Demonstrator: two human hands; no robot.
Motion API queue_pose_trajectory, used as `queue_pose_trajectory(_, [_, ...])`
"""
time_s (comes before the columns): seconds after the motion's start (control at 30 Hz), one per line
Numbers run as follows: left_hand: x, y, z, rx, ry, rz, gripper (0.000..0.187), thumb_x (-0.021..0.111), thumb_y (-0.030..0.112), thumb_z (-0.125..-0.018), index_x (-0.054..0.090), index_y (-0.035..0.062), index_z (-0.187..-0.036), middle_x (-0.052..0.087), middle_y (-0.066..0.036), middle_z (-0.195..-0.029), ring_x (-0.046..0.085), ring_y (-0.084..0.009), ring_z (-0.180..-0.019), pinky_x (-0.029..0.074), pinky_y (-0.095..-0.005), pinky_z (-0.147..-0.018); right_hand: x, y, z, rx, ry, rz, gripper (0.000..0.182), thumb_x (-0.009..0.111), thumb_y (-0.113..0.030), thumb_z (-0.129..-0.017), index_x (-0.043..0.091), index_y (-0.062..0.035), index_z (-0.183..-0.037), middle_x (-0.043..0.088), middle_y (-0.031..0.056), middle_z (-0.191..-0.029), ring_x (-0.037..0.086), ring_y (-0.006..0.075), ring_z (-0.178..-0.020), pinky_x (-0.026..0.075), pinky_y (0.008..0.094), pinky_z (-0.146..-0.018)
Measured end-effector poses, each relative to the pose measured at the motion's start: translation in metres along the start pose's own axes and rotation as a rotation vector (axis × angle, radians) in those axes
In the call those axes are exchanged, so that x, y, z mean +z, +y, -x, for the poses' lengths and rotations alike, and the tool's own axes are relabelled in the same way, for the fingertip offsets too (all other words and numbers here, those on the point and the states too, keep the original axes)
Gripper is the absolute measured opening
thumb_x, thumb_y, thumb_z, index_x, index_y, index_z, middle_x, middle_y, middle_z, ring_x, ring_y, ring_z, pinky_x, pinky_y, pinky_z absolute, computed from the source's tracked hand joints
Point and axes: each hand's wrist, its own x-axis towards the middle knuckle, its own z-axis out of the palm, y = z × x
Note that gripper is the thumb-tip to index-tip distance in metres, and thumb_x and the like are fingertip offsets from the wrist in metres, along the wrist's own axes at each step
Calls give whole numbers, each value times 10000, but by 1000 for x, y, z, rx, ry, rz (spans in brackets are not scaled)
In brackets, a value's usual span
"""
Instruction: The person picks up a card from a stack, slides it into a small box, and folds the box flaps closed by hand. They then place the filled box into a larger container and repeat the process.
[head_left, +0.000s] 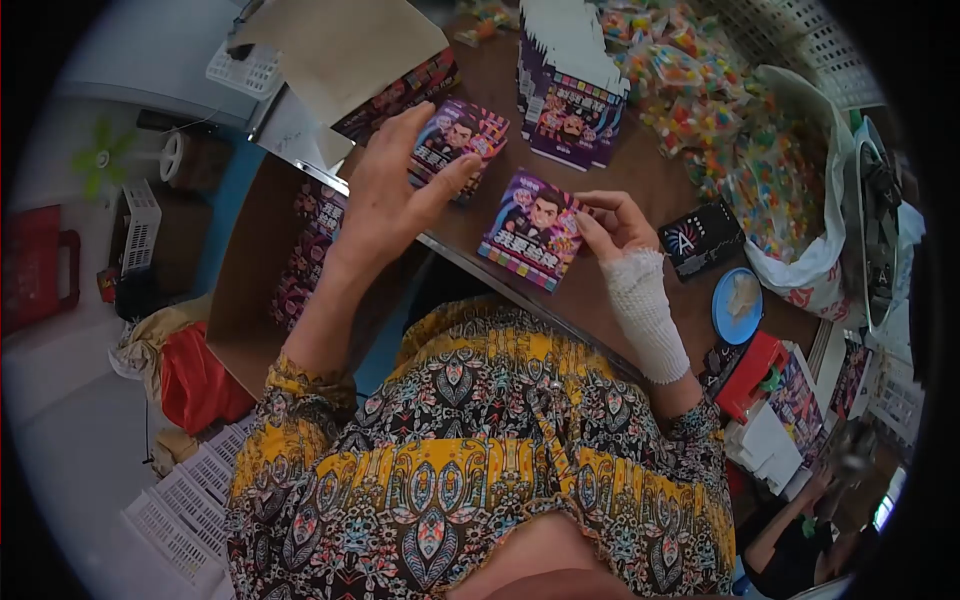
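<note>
My left hand (395, 185) is around a small purple printed box (460, 140) with a cartoon figure, its fingers at the far-left edge and its thumb across the front. My right hand (620, 235), wrapped at the wrist in a white knitted band (645, 310), pinches the right edge of a matching printed box (535, 228) between thumb and fingers. This second box lies near the table's front edge, its face up. Beyond both hands, a row of similar purple boxes (572, 118) stands overlapped, with white edges showing.
Wrapped colourful candies (690, 90) pile up at the back right, partly in a white bag (820, 240). A black box (702, 240) and a blue round lid (737, 305) lie at right. Below the table's left edge, a cardboard carton (245, 300) holds printed boxes. Another person's arm (785, 520) shows at lower right.
</note>
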Motion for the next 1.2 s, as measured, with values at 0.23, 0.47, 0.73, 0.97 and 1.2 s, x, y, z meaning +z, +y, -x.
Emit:
queue_pose_trajectory(0.23, [4,-48,-44,-348,-411,39,1080,647,747,-804,405,-46,-1496,514,-326,-1425,519,-400,-1341,402,-435,-1110,51,17,-82,131,107,27,359,560,-312,-1047,576,-44,-1286,699,94,-982,695,155,-782,546,288,-625])
queue_pose_trajectory(0.47, [18,-49,-22,-476,-340,415,679,636,564,-954,635,-33,-1278,708,-125,-1163,641,-161,-1079,481,-319,-962,51,89,-81,-172,38,568,351,531,-219,-1037,587,-70,-1350,669,190,-1040,694,281,-917,541,396,-791])
queue_pose_trajectory(0.73, [41,-44,6,-795,-150,1152,561,595,527,-1003,604,85,-1348,676,-45,-1196,626,-107,-1084,500,-317,-948,47,41,-71,-80,78,83,708,655,12,-931,350,-131,-1554,533,4,-924,500,21,-670,463,192,-621])
queue_pose_trajectory(0.97, [55,-64,23,-402,216,516,428,620,365,-1029,594,-4,-1243,684,-61,-1057,629,-118,-1006,512,-316,-855,36,17,-89,112,-15,283,796,749,-121,-911,301,-112,-1569,620,97,-999,573,79,-697,489,236,-638])
queue_pose_trajectory(1.2, [45,-93,17,-391,1,639,302,569,289,-1063,599,-10,-1090,569,-12,-874,504,-68,-820,454,-250,-740,40,42,-120,-406,-224,835,761,701,-304,-967,286,-105,-1572,656,209,-1174,676,268,-987,529,367,-888])
